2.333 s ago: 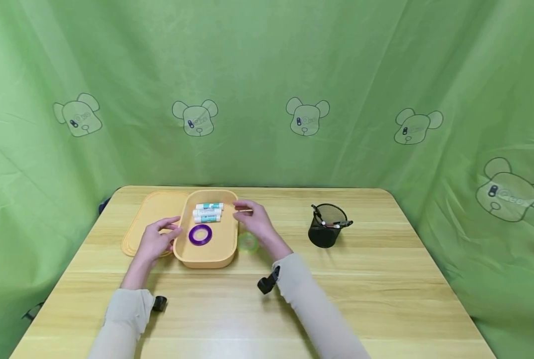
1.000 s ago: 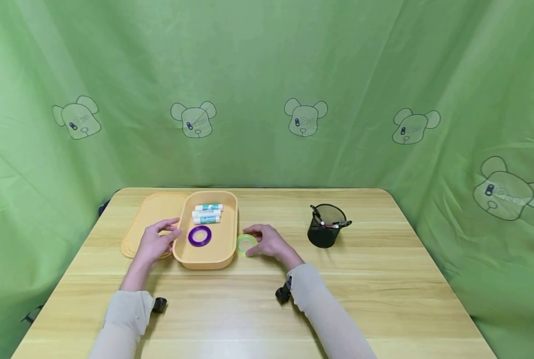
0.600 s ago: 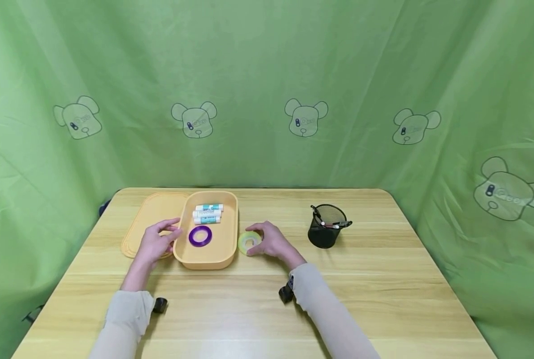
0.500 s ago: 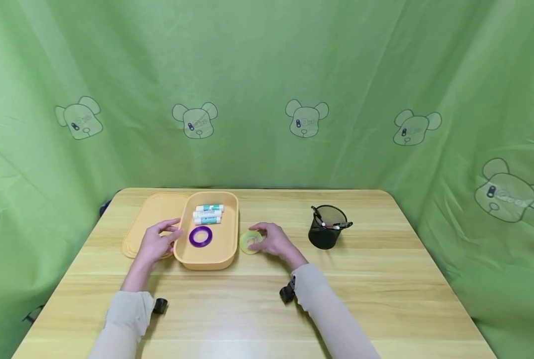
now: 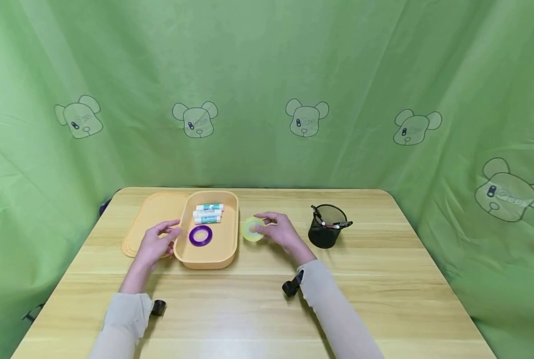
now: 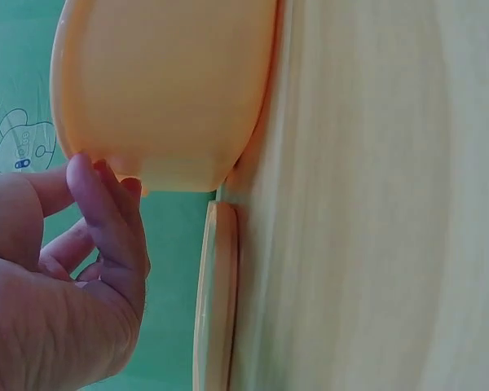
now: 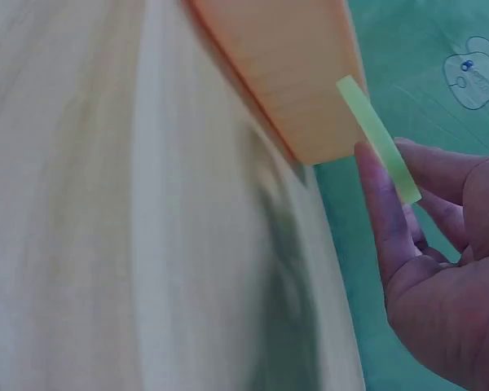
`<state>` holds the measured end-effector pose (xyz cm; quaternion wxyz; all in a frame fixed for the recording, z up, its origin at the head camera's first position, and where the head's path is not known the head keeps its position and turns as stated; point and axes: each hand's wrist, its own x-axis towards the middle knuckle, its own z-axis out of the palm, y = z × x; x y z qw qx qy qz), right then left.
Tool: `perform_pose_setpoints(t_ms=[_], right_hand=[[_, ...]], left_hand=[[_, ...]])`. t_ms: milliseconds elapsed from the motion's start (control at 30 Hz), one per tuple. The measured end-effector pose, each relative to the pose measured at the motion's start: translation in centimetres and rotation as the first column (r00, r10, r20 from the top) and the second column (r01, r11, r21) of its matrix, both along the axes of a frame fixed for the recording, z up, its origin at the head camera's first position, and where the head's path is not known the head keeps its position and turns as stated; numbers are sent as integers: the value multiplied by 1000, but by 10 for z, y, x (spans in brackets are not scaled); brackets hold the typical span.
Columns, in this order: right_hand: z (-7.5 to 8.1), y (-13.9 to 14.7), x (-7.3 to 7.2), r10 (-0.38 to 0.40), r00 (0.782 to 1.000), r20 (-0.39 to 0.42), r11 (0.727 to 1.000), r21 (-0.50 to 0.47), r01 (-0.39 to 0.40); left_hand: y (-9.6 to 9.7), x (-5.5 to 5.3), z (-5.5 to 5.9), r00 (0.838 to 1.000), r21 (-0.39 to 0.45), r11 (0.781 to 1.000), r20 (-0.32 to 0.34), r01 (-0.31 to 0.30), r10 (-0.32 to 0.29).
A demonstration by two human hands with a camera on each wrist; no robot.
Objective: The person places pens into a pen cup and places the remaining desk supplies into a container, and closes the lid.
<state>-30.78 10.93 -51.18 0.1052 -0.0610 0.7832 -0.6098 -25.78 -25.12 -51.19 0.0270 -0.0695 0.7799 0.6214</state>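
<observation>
My right hand pinches a roll of pale yellow-green tape between thumb and fingers. In the right wrist view the tape roll is edge-on, held above the table beside the box's wall. The light-orange box stands lidless on the table. Inside lie a purple tape roll and several white-and-teal glue sticks. My left hand is at the box's left side, fingers loosely bent. The left wrist view shows its fingertips against the box's rim, gripping nothing.
The orange lid lies flat to the left of the box, partly behind it. A black mesh pen holder with several pens stands to the right. A green curtain hangs behind the wooden table.
My right hand has moved from the box's right rim to the yellow-green tape roll, taken hold of it and lifted it off the table. My left hand has stayed at the box.
</observation>
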Motion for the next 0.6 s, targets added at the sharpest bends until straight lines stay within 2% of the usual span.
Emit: perform_pose_setpoints(t_ms=[300,600], right_hand=[[11,-1,-2,-12,1000,8,997,-81,13],[21,-12,-6,28,1000,-10,983,-179,-30]], left_hand=[[-2,0,5,997,-50,995,2,80,-80],[-2,-4,9,995,-113,988,-2,102,-102]])
